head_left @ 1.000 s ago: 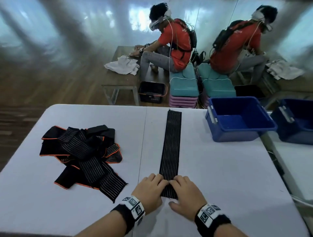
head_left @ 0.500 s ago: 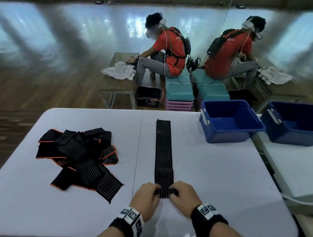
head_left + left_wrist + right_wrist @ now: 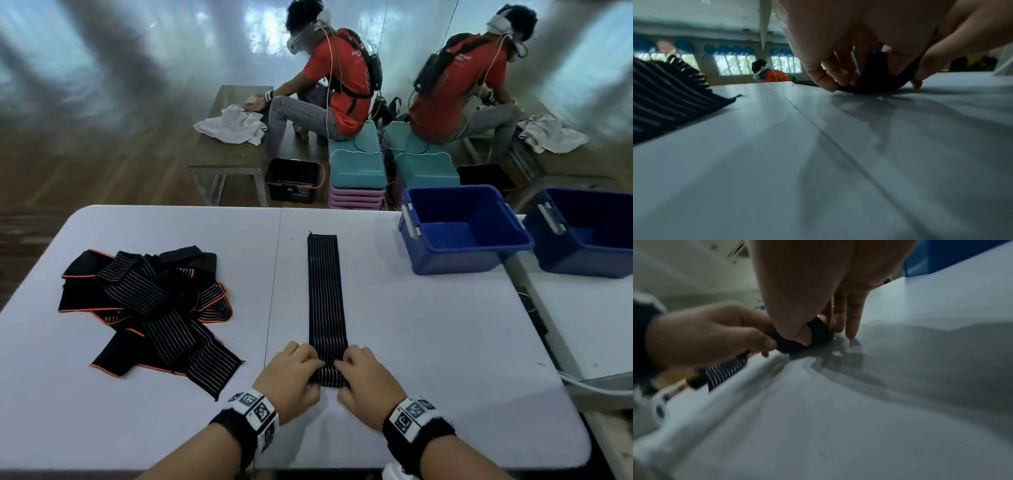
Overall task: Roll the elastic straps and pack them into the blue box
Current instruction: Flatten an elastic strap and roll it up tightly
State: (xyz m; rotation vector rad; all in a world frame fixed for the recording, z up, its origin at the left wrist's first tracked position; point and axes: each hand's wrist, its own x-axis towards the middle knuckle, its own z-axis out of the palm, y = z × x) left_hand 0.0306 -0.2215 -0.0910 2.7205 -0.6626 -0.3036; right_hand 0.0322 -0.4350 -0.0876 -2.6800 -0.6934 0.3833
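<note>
A long black elastic strap (image 3: 325, 291) with thin pale stripes lies flat on the white table (image 3: 428, 342), running away from me. Its near end is curled into a small roll (image 3: 328, 376). My left hand (image 3: 291, 378) pinches the roll's left side and my right hand (image 3: 368, 380) pinches its right side. In the left wrist view the fingers (image 3: 830, 78) curl onto the dark roll (image 3: 875, 81). The right wrist view shows my thumb tucked into the roll (image 3: 807, 339). The blue box (image 3: 459, 229) stands empty at the far right.
A heap of several more black straps (image 3: 150, 308) with orange edging lies on the left half of the table. A seam (image 3: 272, 291) splits the table in two. A mirror at the right edge repeats the blue box (image 3: 585, 233). Beyond, a person sits by a low bench.
The strap's near end has gone from lying flat to being curled into a small roll under both hands. The flat length looks shorter. The head camera has shifted.
</note>
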